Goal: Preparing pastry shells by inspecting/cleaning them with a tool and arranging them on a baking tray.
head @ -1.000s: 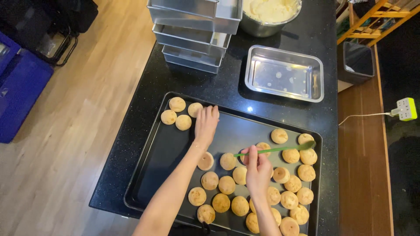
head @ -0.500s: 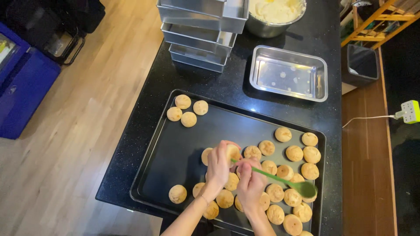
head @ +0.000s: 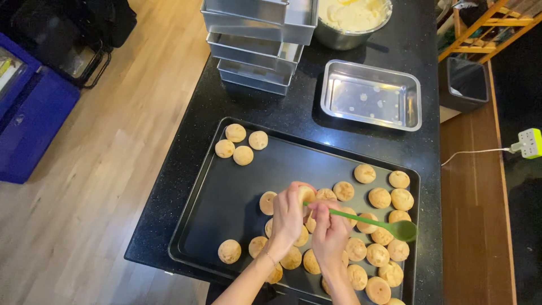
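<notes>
A black baking tray [head: 237,192] lies on a dark counter and holds several round golden pastry puffs, most of them at its right and near side. Three puffs [head: 241,144] sit apart in the far left corner. My left hand [head: 288,217] holds one puff [head: 305,194] up above the tray. My right hand [head: 329,231] grips a green spoon [head: 389,225] by its handle, the handle's tip against that puff and the bowl pointing right.
A shallow steel pan [head: 370,95] stands behind the tray. A stack of steel pans [head: 257,45] and a metal bowl of pale cream [head: 351,17] stand at the back. Wooden floor and a blue box [head: 31,113] lie to the left.
My left hand came back from the three puffs at the far left corner and picked up a puff. My right hand brought the green spoon's handle to it.
</notes>
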